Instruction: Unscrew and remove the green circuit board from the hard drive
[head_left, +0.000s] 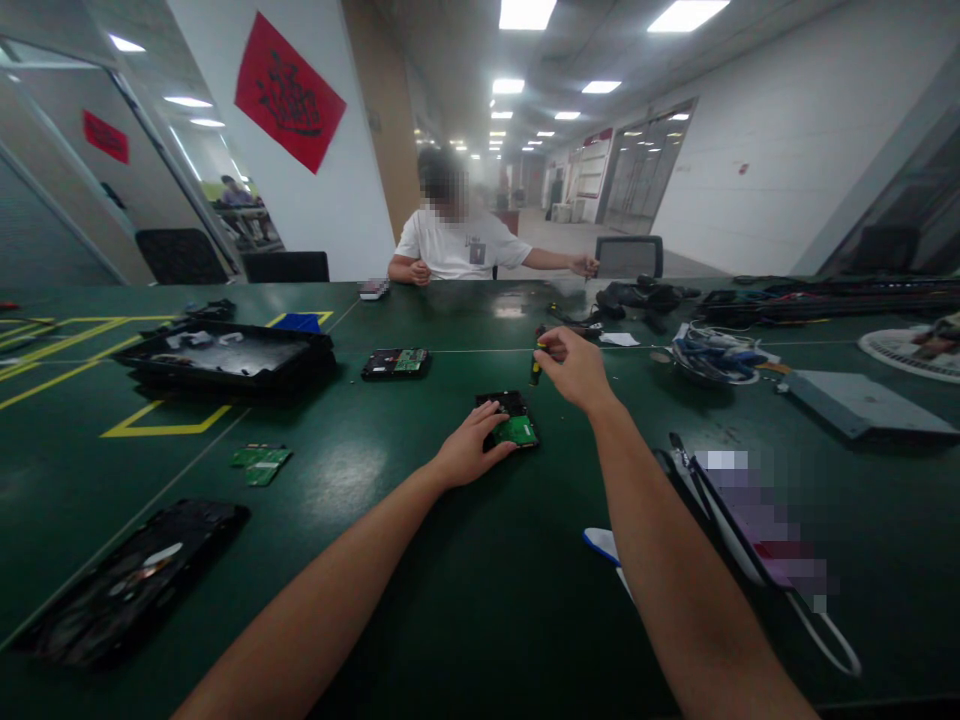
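A black hard drive (512, 418) with a green circuit board facing up lies on the green table (465, 600) in front of me. My left hand (469, 447) rests on its near left side, fingers curled over the edge, holding it down. My right hand (574, 367) is raised just above and to the right of the drive, closed around a small screwdriver (535, 365) with a black and yellow handle that points down toward the drive's far edge.
Another hard drive (395, 363) lies farther back. Black trays (225, 358) stand at left, loose green boards (260, 464) nearer, a dark tray (127, 585) at bottom left. Cables (712, 352) and a grey box (862, 402) lie right. A person in a white shirt (457, 245) sits opposite.
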